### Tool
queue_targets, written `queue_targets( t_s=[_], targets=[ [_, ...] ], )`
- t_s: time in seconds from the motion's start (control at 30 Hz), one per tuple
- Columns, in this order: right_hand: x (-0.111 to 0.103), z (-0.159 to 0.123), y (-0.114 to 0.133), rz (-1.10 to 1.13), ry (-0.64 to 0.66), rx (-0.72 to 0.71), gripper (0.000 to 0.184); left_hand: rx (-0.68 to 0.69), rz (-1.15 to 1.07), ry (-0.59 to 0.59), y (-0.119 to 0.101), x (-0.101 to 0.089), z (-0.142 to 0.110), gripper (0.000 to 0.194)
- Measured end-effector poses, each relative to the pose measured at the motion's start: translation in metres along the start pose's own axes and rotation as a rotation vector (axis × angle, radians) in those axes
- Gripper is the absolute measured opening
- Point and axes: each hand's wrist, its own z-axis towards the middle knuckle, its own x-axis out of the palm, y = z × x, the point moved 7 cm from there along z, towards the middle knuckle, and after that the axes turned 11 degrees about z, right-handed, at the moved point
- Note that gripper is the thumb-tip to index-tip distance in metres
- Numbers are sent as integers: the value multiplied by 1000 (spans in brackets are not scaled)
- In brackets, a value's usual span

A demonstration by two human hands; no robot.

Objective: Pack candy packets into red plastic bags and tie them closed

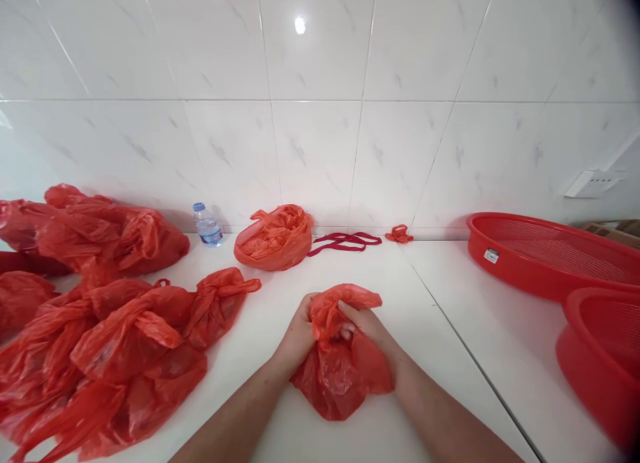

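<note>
Between my two hands is a red plastic bag (340,376), bunched at its neck, its rounded lower part lying toward me on the white table. My left hand (301,328) is closed around the neck from the left, with the fingers partly hidden by the plastic. From the right, my right hand (361,321) grips the same gathered neck, thumb on top and fingertips curled in. The top of the bag flops over to the right above my hands. What the bag contains cannot be made out.
Tied red bags (135,343) are heaped at the left. Along the tiled wall stand a water bottle (207,226), a bag of crumpled red plastic (275,239), dark red straps (345,241) and a small red scrap (399,234). Red mesh sieves (530,269) sit at the right, near a table seam.
</note>
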Motion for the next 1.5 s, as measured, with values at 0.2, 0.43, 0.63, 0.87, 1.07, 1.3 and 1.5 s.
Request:
queue_targets(
  t_s=[0.2, 0.43, 0.63, 0.87, 1.07, 1.3, 1.5],
  targets=[
    [-18, 12, 5, -97, -92, -56, 30, 399, 572, -189, -20, -9, -10, 77],
    [-20, 22, -1, -192, 43, -57, 34, 414, 582, -279, -23, -18, -6, 23],
    [-2, 2, 6, -87, 138, -79, 17, 164, 288, -335, -1, -35, 2, 23],
    [13, -8, 1, 208, 213, 114, 32, 93, 159, -313, 11, -39, 8, 25],
    [-4, -5, 7, 34, 173, 3, 34, 86, 185, -221, 6, -36, 6, 41],
    [-17, 17, 9, -307, 150, -134, 52, 97, 58, -86, 3, -28, 7, 30],
    [-21, 23, 10, -649, 9, -208, 27, 74, -28, -115, 3, -26, 6, 26]
  ],
)
